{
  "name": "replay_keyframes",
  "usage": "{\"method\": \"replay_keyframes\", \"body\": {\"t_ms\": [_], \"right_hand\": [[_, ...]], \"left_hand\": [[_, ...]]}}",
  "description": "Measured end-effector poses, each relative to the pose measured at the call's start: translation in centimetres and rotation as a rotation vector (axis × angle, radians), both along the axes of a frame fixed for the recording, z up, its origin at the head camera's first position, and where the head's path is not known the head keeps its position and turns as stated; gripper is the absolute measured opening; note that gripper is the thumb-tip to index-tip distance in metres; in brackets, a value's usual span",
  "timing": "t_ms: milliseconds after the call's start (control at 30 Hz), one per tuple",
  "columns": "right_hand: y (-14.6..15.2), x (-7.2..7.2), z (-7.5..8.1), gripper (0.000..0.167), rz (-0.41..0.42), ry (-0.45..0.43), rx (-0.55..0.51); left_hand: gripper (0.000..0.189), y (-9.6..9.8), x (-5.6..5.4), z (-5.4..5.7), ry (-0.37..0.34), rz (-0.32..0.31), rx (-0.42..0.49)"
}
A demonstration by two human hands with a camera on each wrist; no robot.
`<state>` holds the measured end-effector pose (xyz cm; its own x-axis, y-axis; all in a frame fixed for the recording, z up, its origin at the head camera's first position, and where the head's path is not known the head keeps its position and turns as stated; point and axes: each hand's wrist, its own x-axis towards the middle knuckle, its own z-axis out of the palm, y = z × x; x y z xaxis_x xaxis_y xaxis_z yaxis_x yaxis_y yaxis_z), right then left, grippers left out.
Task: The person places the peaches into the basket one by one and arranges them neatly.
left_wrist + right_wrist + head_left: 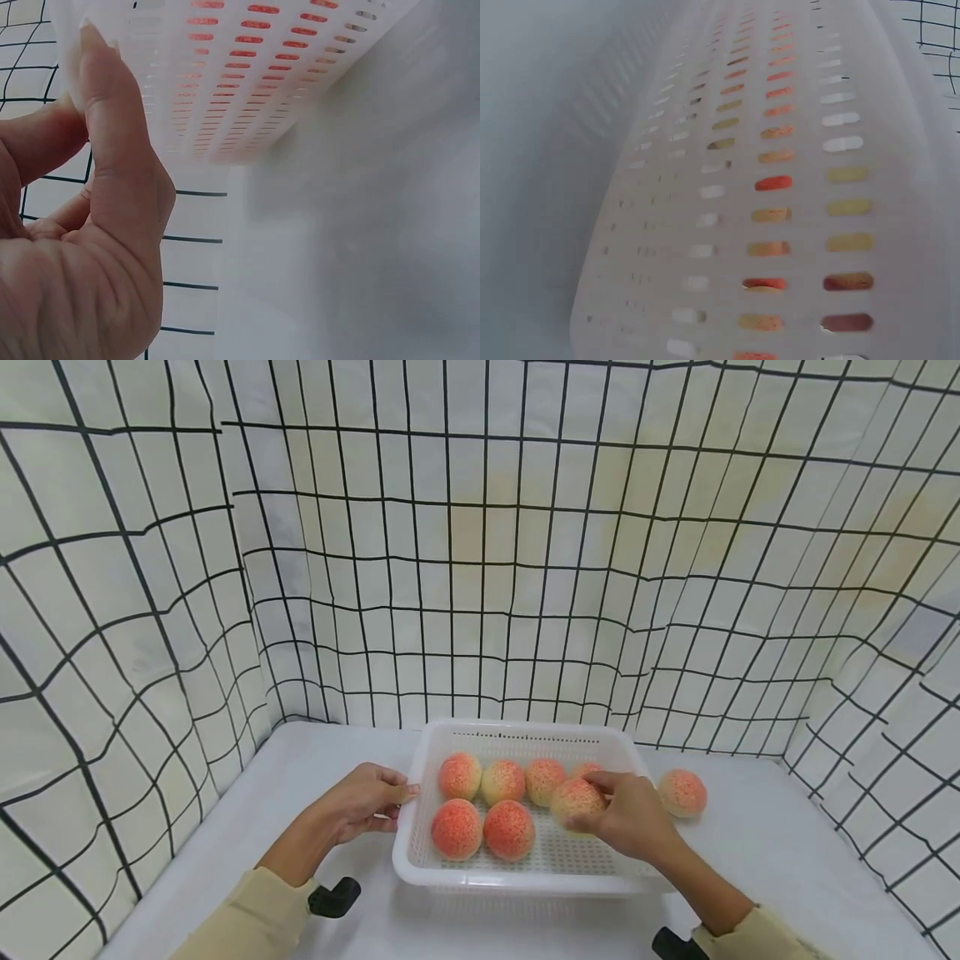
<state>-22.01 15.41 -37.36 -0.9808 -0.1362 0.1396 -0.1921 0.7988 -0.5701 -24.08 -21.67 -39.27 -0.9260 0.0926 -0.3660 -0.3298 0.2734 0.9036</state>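
A white perforated plastic basket [517, 883] stands on the table with several peaches in it. At its left rim my left hand [363, 806] pinches the edge between thumb and fingers; the left wrist view shows the thumb [112, 97] against the rim. My right hand [633, 818] grips a peach [576, 802] over the basket's right half. Beside that peach, two redder ones, a front peach [509, 831] and a corner peach [456, 829], lie in the near row. In the right wrist view the basket's slotted side [727, 225] hides the right hand.
One more peach [682, 792] lies on the white table [780, 860], just right of the basket. Black wire grid panels [480, 560] backed with white sheeting rise at the back and along both sides.
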Motion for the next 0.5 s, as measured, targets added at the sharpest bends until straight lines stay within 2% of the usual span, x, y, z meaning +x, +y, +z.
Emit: {"method": "replay_keyframes", "body": {"t_ms": [167,267,500], "right_hand": [[-0.9,-0.6,-1.0,0.061,0.027,0.005,0.048],[-1.4,-0.6,-1.4,0.066,0.027,-0.003,0.093],[-2.5,-0.9,-2.1,0.056,0.052,-0.072,0.119]], "left_hand": [[0.031,0.1,-0.1,-0.1,0.002,-0.003,0.001],[0.032,0.1,-0.1,-0.1,-0.002,-0.005,0.0],[0.033,0.0,-0.1,0.1,-0.005,-0.012,0.001]]}}
